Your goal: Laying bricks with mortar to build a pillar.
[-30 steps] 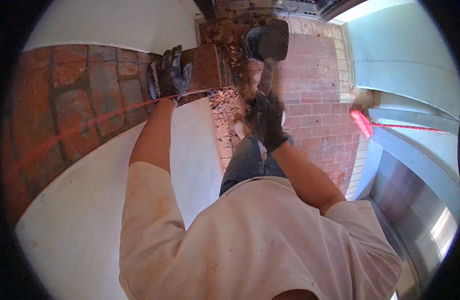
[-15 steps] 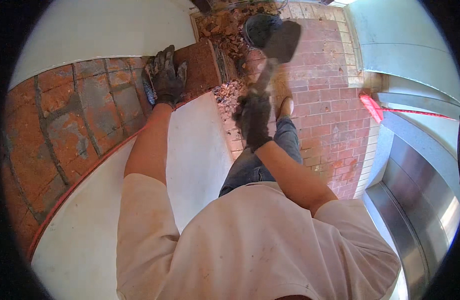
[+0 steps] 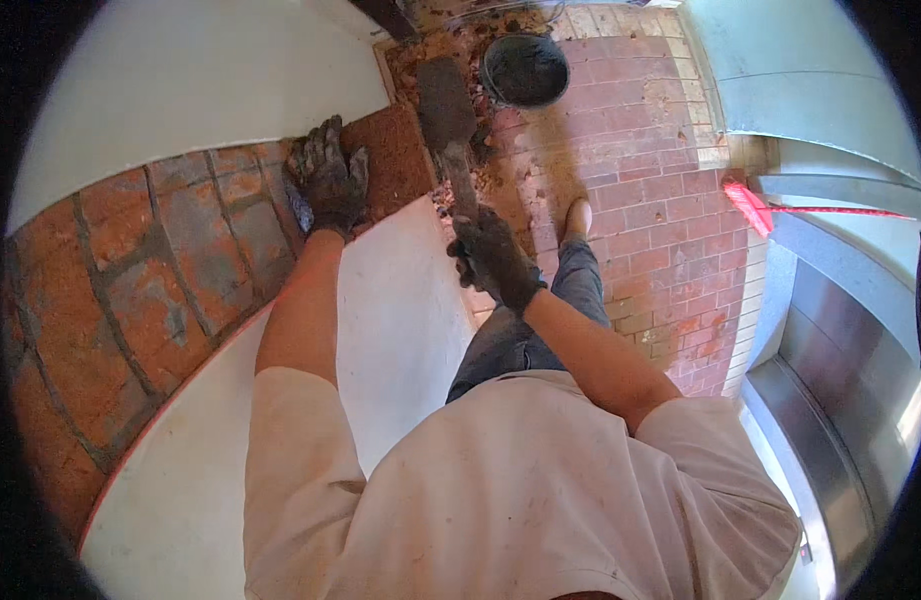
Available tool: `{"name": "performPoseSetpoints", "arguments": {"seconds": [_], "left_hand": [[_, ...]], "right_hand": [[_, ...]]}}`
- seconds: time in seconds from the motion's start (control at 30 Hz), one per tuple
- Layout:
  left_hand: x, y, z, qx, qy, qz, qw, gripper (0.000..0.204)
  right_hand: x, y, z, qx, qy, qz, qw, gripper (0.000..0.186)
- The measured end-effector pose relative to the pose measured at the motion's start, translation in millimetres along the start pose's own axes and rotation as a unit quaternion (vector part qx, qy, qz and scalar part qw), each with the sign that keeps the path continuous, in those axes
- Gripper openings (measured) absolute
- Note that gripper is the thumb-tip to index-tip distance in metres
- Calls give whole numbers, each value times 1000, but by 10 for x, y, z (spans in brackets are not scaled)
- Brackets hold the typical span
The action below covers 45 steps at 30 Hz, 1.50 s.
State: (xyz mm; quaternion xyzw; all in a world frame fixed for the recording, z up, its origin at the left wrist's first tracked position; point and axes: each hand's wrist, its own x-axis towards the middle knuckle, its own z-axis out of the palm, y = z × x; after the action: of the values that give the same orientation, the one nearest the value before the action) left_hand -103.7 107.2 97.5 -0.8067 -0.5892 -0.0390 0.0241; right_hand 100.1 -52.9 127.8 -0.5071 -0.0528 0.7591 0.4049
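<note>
My left hand [image 3: 327, 180], in a dark stained glove, lies with fingers spread at the end of the brick course [image 3: 190, 220], against a reddish-brown slab [image 3: 388, 150]. It grips nothing that I can see. My right hand [image 3: 493, 257], gloved too, is wrapped round the handle of a trowel [image 3: 446, 110] with a broad, dark, square-ended blade. The blade points away from me, above the debris just right of the slab. Beyond and to the right of the blade, a black bucket [image 3: 526, 72] with dark contents stands on the floor.
Pale wall panels [image 3: 210, 75] rise behind the brick course, and a white surface [image 3: 400, 290] lies in front of it. Rubble [image 3: 495, 40] litters the far floor. Red paving [image 3: 650, 200] extends to the right, beside a red-and-white strip [image 3: 748, 207] and steel panels [image 3: 840, 350].
The trowel has swung left, from in front of the bucket to above the debris beside the slab. My left hand has stayed by the slab.
</note>
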Motion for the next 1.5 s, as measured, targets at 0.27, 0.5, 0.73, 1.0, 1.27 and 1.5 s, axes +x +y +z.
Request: {"name": "performPoseSetpoints", "arguments": {"seconds": [0.27,0.5,0.73,1.0,1.27,1.5], "left_hand": [[-2,-61,104,-22,18,31,999,58],[-6,-82,143,-31,28,31,999,57],[5,-58,136,6,38,33,999,58],[-42,-12,42,19,4,-1,1000,59],[-252,151,-68,-79,95,-21,992,50],[-1211,1163,34,-289,322,-325,841,34]], "right_hand": [[462,163,-927,-217,25,-118,969,18],[215,716,-796,-308,-18,-357,881,22],[-309,792,-688,-58,22,61,996,25],[-351,586,-456,-50,13,76,996,23],[-571,-686,-896,-246,-22,-202,948,30],[305,-1965,-1900,-700,101,-301,640,24]]}}
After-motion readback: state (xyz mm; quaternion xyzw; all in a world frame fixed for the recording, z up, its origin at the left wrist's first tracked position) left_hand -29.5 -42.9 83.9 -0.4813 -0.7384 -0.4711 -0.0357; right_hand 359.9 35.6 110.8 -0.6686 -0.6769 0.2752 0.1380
